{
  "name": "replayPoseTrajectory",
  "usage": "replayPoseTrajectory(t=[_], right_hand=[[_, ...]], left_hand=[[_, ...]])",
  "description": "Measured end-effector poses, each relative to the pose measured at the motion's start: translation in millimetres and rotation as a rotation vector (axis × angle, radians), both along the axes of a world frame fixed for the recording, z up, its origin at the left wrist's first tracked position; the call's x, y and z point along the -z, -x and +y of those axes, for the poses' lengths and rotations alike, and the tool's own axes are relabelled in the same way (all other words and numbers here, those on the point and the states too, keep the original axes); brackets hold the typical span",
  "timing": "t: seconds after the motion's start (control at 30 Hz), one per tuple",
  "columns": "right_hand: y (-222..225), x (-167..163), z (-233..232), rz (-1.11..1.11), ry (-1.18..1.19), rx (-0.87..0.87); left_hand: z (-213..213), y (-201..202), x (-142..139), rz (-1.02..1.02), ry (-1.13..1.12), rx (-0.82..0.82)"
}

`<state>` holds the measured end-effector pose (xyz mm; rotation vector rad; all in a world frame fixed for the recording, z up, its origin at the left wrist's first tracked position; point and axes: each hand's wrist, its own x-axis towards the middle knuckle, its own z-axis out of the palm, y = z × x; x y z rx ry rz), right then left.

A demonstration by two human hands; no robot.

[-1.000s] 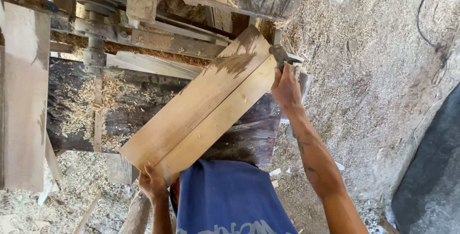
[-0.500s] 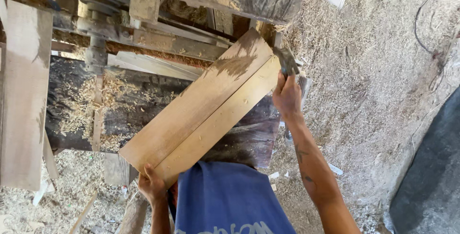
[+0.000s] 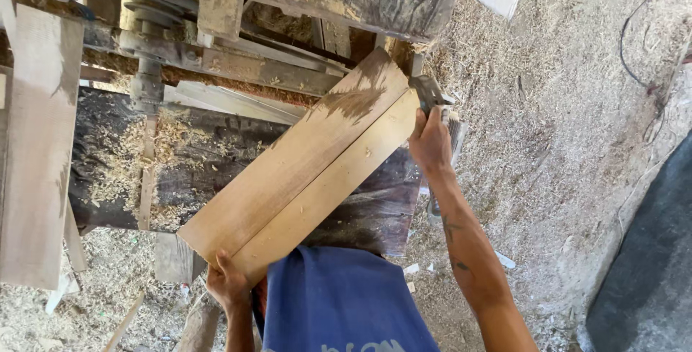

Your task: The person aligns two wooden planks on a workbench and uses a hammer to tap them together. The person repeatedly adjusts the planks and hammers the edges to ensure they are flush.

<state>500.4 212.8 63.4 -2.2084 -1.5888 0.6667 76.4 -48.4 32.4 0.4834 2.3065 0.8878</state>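
Note:
Two long pale wooden planks point(image 3: 303, 172) are held side by side as one slab, slanting from lower left to upper right. My left hand point(image 3: 227, 283) grips their near end from below. My right hand point(image 3: 431, 143) clasps the far right corner of the planks, next to a grey metal tool point(image 3: 431, 94) whose hold I cannot make out. The planks' far end has a dark stain and reaches the wooden machine frame. My blue shirt point(image 3: 339, 301) fills the bottom of the view.
A rough wooden machine frame point(image 3: 238, 63) with a grooved pulley point(image 3: 148, 6) stands behind the planks. A dark board point(image 3: 130, 164) strewn with shavings lies beneath. An upright plank point(image 3: 40, 143) stands at left. Sawdust covers the ground point(image 3: 548, 135); a dark sheet point(image 3: 649, 265) lies at right.
The planks and both hands have shifted slightly up and away toward the machine frame. Both grips are unchanged.

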Motion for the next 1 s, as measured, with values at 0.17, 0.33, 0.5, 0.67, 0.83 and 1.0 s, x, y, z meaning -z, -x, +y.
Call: replayPoseTrajectory(t=[0.17, 0.33, 0.5, 0.67, 0.83, 1.0], right_hand=[[-1.1, 8.4, -2.2, -0.018, -0.002, -0.009], [2.6, 4.9, 1.2, 0.023, -0.044, 0.028], [4.0, 5.9, 5.3, -0.031, 0.024, 0.014], [0.1, 7.2, 10.5, -0.033, -0.032, 0.080], [1.8, -2.7, 14.7, 0.023, 0.056, 0.030], [5.4, -18.6, 18.4, -0.039, 0.025, 0.022]], left_hand=[[1.4, -1.9, -3.6, -0.012, -0.051, 0.022], [5.5, -5.1, -8.6, -0.065, -0.027, -0.023], [9.2, -3.2, -10.0, 0.109, -0.023, 0.090], [6.2, -2.3, -2.9, -0.003, 0.007, 0.027], [4.2, -1.4, 2.8, -0.078, -0.198, 0.044], [4.8, -2.2, -0.8, -0.033, 0.041, 0.007]])
